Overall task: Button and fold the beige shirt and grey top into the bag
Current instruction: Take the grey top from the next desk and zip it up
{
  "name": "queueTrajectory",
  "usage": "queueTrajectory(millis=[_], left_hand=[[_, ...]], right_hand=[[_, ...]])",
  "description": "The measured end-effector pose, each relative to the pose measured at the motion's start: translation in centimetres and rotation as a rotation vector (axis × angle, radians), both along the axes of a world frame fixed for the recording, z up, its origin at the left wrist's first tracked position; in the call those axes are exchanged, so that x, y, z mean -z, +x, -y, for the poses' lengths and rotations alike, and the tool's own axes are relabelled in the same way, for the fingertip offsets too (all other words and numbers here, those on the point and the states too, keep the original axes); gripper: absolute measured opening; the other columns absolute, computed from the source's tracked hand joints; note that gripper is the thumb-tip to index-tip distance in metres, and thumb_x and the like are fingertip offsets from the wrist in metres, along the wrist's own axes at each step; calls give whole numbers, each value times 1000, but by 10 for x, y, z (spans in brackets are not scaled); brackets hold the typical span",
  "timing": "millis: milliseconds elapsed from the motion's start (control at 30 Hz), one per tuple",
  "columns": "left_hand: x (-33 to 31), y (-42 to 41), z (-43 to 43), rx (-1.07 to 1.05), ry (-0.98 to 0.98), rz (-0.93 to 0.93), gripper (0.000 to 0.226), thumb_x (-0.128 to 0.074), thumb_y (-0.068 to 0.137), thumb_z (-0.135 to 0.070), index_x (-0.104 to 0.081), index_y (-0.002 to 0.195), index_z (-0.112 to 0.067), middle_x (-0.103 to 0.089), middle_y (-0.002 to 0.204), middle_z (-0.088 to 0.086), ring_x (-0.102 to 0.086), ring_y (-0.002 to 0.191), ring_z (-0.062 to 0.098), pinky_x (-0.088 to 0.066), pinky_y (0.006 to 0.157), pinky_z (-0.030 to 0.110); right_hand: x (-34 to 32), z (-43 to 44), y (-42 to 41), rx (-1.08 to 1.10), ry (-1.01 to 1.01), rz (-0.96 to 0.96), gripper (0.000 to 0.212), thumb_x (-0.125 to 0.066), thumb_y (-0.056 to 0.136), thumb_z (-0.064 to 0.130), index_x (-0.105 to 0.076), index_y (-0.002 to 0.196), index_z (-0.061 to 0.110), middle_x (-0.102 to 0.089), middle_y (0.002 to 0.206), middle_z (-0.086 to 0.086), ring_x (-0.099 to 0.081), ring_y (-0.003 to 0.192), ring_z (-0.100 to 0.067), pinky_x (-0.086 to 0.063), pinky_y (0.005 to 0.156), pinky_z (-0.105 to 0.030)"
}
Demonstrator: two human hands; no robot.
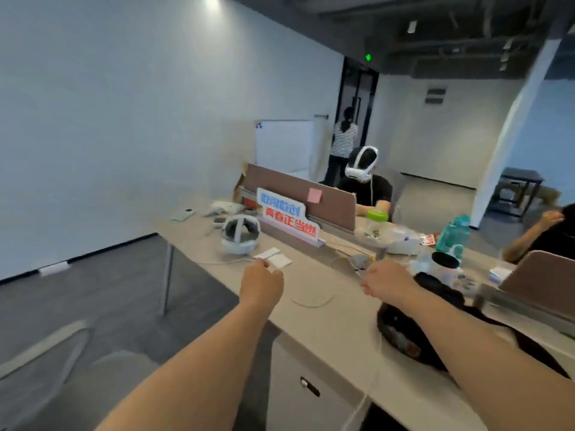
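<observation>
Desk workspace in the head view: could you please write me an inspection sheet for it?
Surface: long beige desk with a brown divider panel.
Job's things: black bag on the desk, at the right; beige shirt and grey top, nothing seen.
Clutter: white headset, white papers, phone, green-lidded jar, teal bottle, lettered sign.
Grippers: left hand curled at the papers' edge, right hand curled above the desk; grip on anything too blurred to tell.
Cables: white cable lies on the desk beside the headset.
Surroundings: seated person wearing a headset, standing person by a dark doorway, whiteboard.
</observation>
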State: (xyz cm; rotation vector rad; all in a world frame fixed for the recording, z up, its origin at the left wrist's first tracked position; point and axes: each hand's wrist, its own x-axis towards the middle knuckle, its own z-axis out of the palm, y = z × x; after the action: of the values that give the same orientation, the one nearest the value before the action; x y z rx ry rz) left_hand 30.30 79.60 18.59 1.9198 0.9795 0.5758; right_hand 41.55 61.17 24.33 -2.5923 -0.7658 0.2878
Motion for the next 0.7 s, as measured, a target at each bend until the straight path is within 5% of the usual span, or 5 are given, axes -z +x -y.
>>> queueTrajectory(millis=[100,300,400,567,700], left_hand=[[12,-60,-71,-194,-23,-82,42,-46,92,-24,-43,132,-11,-44,133,15,-55,107,33,-51,84,39],[47,-190,-170,-527,-10,-258,49,-43,94,-29,-36,139,-12,-32,143,13,-47,116,33,-47,90,39],[58,-249,-199,-750,-69,-299,48,-45,92,-25,-37,137,-11,-36,138,14,-46,117,33,-43,98,41],[61,-341,-213,-1075,28,-447,49,-51,90,-20,-39,137,-17,-31,144,13,-39,125,31,-40,102,41],[66,-409,-207,-1221,38,-800,64,-56,86,-14,-29,143,-26,-15,153,16,-17,141,34,-17,116,48]], right_hand=[[3,-94,-37,-209,33,-19,22,-52,84,11,-69,86,-4,-71,87,-14,-60,78,-22,-44,63,-26],[20,-259,-114,-631,-50,-93,23,-54,80,10,-66,89,-7,-69,98,-23,-63,97,-36,-40,66,-28],[35,-326,-162,-838,-96,-141,19,-53,84,10,-71,88,4,-73,92,-10,-64,88,-22,-44,69,-24],[73,-431,-248,-1140,-190,-187,14,-51,82,6,-64,80,9,-65,83,-9,-60,81,-21,-49,74,-27],[105,-479,-331,-1372,-248,-258,15,-46,82,4,-60,77,7,-58,77,-15,-53,74,-21,-46,67,-32]])
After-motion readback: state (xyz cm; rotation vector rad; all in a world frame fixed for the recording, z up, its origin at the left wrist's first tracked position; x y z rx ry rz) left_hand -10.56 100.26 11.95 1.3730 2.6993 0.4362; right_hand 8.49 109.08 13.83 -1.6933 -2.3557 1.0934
